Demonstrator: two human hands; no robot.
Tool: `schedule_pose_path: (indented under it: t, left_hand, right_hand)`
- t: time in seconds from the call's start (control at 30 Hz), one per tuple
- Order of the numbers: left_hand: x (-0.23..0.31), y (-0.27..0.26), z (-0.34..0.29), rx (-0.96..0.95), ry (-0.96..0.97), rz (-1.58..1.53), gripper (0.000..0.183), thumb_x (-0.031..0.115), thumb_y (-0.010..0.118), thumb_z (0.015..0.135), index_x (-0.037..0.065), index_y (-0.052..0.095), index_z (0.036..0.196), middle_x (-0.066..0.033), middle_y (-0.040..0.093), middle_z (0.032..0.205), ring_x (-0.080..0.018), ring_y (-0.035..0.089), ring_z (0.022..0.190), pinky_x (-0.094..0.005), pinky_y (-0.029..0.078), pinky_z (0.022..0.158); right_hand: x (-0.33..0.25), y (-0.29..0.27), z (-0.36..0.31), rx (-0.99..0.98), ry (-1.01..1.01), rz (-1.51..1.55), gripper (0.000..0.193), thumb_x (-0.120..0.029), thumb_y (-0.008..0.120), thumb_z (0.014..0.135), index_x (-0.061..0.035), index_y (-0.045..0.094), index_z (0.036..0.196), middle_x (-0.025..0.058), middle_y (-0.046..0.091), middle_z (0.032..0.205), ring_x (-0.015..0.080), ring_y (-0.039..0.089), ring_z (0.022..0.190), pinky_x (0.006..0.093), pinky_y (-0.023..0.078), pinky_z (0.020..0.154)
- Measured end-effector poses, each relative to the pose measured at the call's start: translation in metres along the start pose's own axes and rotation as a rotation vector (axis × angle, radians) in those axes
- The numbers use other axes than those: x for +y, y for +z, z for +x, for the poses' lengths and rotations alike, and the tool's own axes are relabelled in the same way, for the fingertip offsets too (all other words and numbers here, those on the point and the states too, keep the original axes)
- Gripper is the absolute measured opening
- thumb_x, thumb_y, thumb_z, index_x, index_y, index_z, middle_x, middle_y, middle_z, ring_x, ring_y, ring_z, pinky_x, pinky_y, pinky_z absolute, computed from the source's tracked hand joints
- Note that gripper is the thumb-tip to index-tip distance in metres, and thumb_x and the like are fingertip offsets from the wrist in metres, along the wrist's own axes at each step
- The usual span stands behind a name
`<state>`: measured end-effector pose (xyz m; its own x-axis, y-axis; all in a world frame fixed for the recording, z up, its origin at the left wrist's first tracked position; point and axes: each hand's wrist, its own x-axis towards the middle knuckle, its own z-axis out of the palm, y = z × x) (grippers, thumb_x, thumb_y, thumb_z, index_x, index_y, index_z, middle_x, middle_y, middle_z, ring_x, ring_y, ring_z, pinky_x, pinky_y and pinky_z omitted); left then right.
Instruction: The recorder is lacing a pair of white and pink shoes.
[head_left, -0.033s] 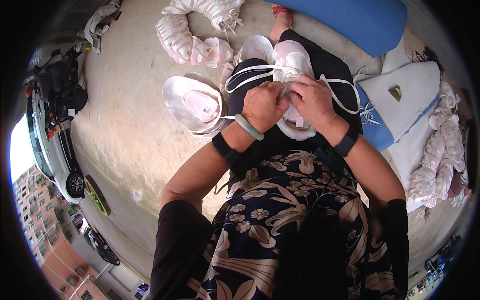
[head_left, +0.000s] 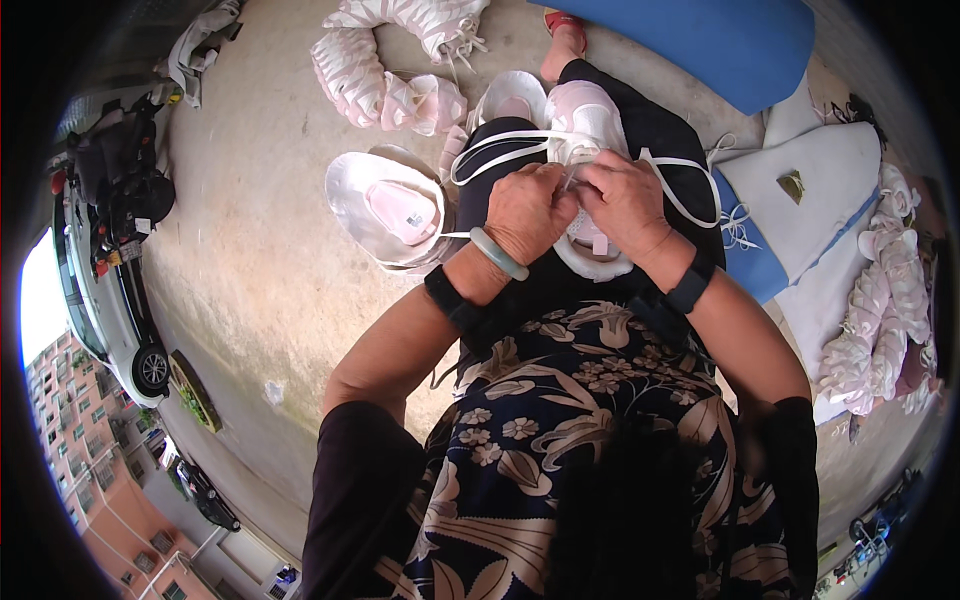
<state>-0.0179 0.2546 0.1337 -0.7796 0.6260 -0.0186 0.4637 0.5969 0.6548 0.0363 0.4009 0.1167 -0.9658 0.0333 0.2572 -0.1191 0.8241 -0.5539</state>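
A white and pale-pink sneaker [head_left: 585,108] rests on my lap, toe pointing away from me. Its white shoelace [head_left: 497,152] loops out to the left, and another loop hangs off to the right. My left hand [head_left: 530,210] is closed in a pinch over the lacing area, thumb and fingers pressed together. Close against it, my right hand [head_left: 628,203] also pinches at the laces. A short piece of lace shows between the fingertips; the rest is hidden by my hands. Below them, the shoe's opening and heel show.
Left of my knee stands a white container [head_left: 345,180] with a pink insole in it. Rows of similar shoe uppers [head_left: 350,75] lie on the floor ahead, with more [head_left: 880,310] at far right. White sheets [head_left: 810,190] and a blue board [head_left: 720,40] are on the right.
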Motion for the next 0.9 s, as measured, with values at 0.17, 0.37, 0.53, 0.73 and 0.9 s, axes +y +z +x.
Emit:
schedule_pose_path:
  t: [0.17, 0.37, 0.53, 0.73, 0.9]
  left_hand:
    - [-0.011, 0.001, 0.008, 0.078, 0.157, -0.106, 0.018, 0.009, 0.054, 0.069, 0.002, 0.061, 0.085, -0.0175, 0.058, 0.069, -0.0336, 0.059, 0.064, -0.0379, 0.047, 0.058]
    - [-0.013, 0.004, 0.011, 0.039, 0.131, -0.084, 0.018, 0.013, 0.055, 0.068, 0.001, 0.060, 0.080, -0.0185, 0.058, 0.072, -0.0364, 0.058, 0.069, -0.0437, 0.047, 0.064]
    - [0.006, -0.003, 0.008, 0.052, 0.168, 0.131, 0.020, 0.015, 0.058, 0.069, 0.003, 0.061, 0.085, -0.0147, 0.059, 0.080, -0.0328, 0.058, 0.076, -0.0412, 0.047, 0.067]
    - [0.056, 0.013, 0.027, -0.166, 0.476, 0.018, 0.015, 0.013, 0.060, 0.074, 0.006, 0.063, 0.087, -0.0101, 0.060, 0.082, -0.0280, 0.059, 0.078, -0.0384, 0.043, 0.075]
    - [0.055, 0.021, 0.033, -0.374, 0.451, -0.195, 0.008, 0.011, 0.059, 0.079, 0.005, 0.064, 0.081, -0.0085, 0.060, 0.068, -0.0235, 0.060, 0.066, -0.0331, 0.045, 0.062]
  right_hand:
    - [0.001, 0.006, 0.008, 0.007, -0.033, -0.035, 0.007, -0.013, 0.062, 0.069, -0.0102, 0.058, 0.073, 0.0032, 0.053, 0.073, 0.0226, 0.056, 0.071, 0.0355, 0.038, 0.063]
    - [0.002, -0.015, 0.012, 0.032, -0.236, -0.129, 0.007, -0.010, 0.058, 0.070, -0.0100, 0.053, 0.065, 0.0035, 0.048, 0.066, 0.0214, 0.053, 0.065, 0.0345, 0.034, 0.063]
    - [0.010, -0.078, -0.031, -0.022, -0.213, -0.158, 0.011, -0.010, 0.058, 0.071, -0.0094, 0.051, 0.063, 0.0048, 0.043, 0.063, 0.0217, 0.049, 0.061, 0.0341, 0.033, 0.063]
    - [0.003, -0.102, -0.056, -0.037, -0.161, -0.173, 0.012, -0.010, 0.061, 0.068, -0.0092, 0.051, 0.062, 0.0036, 0.043, 0.064, 0.0211, 0.049, 0.060, 0.0340, 0.033, 0.063]
    - [0.009, -0.100, -0.053, 0.027, -0.175, -0.112, 0.009, -0.008, 0.062, 0.067, -0.0081, 0.053, 0.064, 0.0036, 0.044, 0.065, 0.0211, 0.049, 0.060, 0.0336, 0.034, 0.062]
